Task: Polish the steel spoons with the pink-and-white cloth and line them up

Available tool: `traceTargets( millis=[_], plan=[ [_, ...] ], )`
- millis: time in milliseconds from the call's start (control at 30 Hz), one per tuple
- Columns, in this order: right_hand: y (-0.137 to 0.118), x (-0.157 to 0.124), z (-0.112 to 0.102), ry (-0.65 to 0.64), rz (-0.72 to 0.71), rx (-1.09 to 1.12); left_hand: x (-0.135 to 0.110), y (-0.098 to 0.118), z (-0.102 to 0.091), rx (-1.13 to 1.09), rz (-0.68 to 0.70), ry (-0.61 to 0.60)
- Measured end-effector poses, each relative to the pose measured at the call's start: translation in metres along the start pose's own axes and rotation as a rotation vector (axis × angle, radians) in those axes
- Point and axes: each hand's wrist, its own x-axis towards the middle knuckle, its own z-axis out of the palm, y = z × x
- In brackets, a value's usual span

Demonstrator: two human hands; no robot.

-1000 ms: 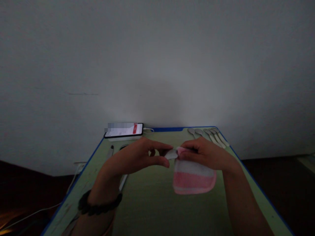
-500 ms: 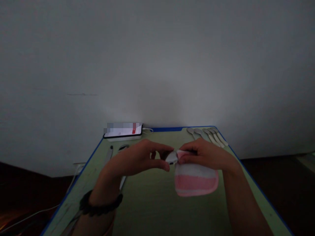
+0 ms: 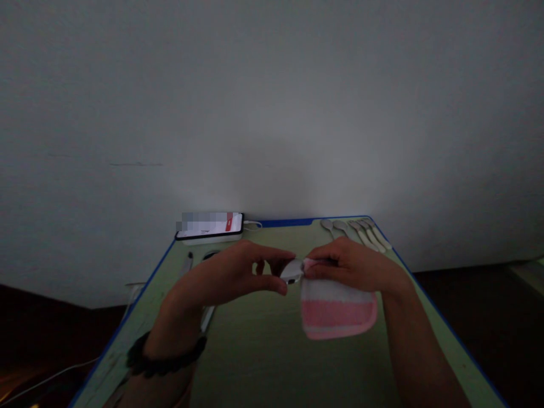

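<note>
Over the middle of the table, my left hand pinches the bowl of a metal spoon between thumb and fingers. My right hand is closed on a pink-and-white striped cloth, right where the spoon's neck enters it. The spoon's handle is hidden by the cloth and the right fingers. Below the right hand, the rest of the cloth hangs down. A dark beaded bracelet circles my left wrist.
Several spoons and forks with pale handles lie at the table's back right corner. A lit phone with a white cable stands at the back left. More cutlery lies partly hidden under my left arm. A wall rises behind the blue-edged table.
My left hand has shifted slightly left, and more of the spoon's bowl shows between the hands. The right hand and cloth have barely moved.
</note>
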Motion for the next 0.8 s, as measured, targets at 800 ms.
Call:
traceTargets(
  millis=[800],
  plan=[
    [0.0017,0.0016,0.0013,0.003,0.034,0.034,0.0022,0.0012,0.0008,0.022,-0.012,-0.031]
  ],
)
